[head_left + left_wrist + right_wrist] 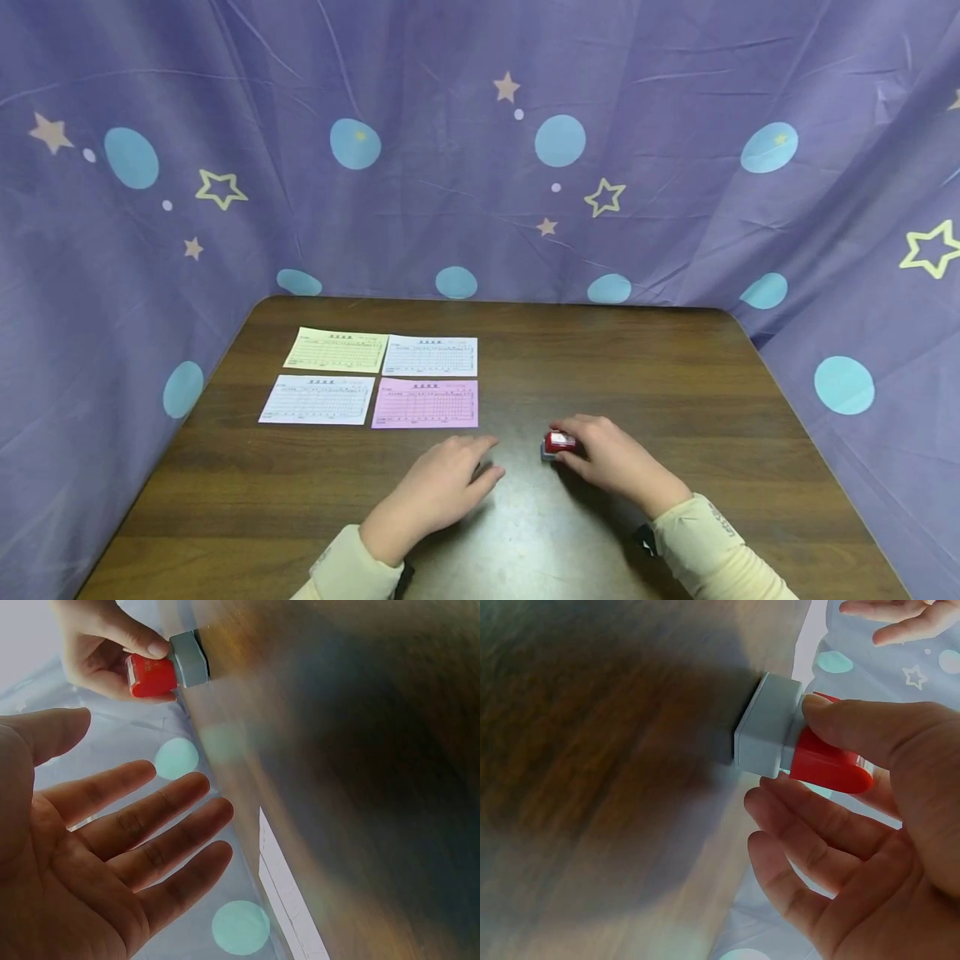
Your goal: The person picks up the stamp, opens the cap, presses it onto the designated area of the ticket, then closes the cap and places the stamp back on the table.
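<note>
A small self-inking stamp with a red top and a grey base is at the right of the table's middle. My right hand pinches its red part between thumb and fingers, as the right wrist view shows with the stamp close up. The grey base is at or very near the tabletop; I cannot tell if it touches. My left hand hovers to the left of the stamp, fingers spread and relaxed, holding nothing. Nearest to it lies a pink printed form.
Beside the pink form are a yellow form, a white form at the back and another white form at the front left. All lie flat on the brown wooden table. A purple curtain hangs around the table's back and sides.
</note>
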Action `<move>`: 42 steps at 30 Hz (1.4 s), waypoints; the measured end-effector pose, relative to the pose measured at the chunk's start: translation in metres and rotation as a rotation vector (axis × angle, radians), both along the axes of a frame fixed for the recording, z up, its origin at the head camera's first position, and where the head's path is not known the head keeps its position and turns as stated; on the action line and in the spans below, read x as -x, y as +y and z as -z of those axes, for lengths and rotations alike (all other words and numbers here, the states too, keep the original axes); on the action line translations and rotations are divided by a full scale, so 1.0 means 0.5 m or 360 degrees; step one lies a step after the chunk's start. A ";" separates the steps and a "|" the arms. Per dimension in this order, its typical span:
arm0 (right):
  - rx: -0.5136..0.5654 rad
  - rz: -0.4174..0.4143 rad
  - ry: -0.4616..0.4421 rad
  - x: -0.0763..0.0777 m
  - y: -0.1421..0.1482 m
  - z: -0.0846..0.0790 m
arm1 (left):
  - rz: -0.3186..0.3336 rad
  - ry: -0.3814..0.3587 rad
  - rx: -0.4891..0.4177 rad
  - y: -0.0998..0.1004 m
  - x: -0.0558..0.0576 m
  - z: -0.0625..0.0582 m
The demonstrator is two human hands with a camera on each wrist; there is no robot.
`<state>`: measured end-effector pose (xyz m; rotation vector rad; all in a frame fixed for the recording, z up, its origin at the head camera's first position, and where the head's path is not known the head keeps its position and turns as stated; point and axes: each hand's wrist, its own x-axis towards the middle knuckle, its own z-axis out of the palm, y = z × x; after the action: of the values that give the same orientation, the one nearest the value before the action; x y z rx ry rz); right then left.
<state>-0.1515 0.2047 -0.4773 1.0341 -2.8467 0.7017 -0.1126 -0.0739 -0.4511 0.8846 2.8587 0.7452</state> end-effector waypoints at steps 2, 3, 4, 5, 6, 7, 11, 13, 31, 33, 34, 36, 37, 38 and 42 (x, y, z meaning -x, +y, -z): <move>-0.0015 0.0002 0.0006 -0.001 -0.001 -0.004 | 0.0002 -0.0002 0.0000 0.001 0.000 0.001; -0.0020 0.0000 0.0012 -0.001 -0.002 -0.005 | 0.0002 -0.0002 0.0003 0.002 0.000 0.001; -0.0028 -0.0003 0.0018 -0.002 -0.002 -0.007 | 0.0001 0.0002 0.0006 0.002 0.000 0.001; -0.0032 -0.0005 0.0023 -0.002 -0.002 -0.008 | 0.0000 0.0008 0.0009 0.003 0.000 0.001; -0.0034 -0.0006 0.0028 -0.003 -0.002 -0.008 | 0.0000 0.0012 0.0013 0.003 0.000 0.002; -0.0032 -0.0007 0.0032 -0.003 -0.002 -0.008 | 0.0000 0.0018 0.0018 0.004 -0.001 0.002; -0.0020 -0.0015 0.0040 -0.003 0.000 -0.008 | 0.0005 0.0028 0.0028 0.006 -0.002 0.001; -0.0013 -0.0020 0.0042 -0.003 0.001 -0.006 | 0.0004 0.0025 0.0033 0.006 -0.002 0.000; 0.0157 -0.0043 -0.0001 -0.010 -0.007 -0.020 | 0.0001 0.0036 -0.0007 0.018 -0.003 -0.004; 0.0195 -0.0062 0.0021 -0.012 -0.010 -0.024 | 0.0002 0.0041 -0.0010 0.018 -0.003 -0.004; 0.0213 -0.0075 0.0033 -0.014 -0.012 -0.026 | 0.0002 0.0045 -0.0009 0.018 -0.003 -0.004; 0.0253 -0.0098 0.0053 -0.017 -0.016 -0.030 | 0.0003 0.0040 -0.0010 0.019 -0.004 -0.004; 0.0271 -0.0108 0.0062 -0.018 -0.019 -0.032 | 0.0003 0.0038 -0.0011 0.018 -0.004 -0.005; 0.0283 -0.0115 0.0069 -0.020 -0.021 -0.033 | 0.0003 0.0034 -0.0013 0.018 -0.005 -0.005; 0.0343 -0.0144 0.0073 -0.026 -0.030 -0.042 | 0.0010 0.0024 -0.0030 0.019 -0.008 -0.007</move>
<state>-0.1385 0.1899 -0.4564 1.1335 -2.6272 0.9536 -0.1087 -0.0645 -0.4475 0.9052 2.8651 0.7690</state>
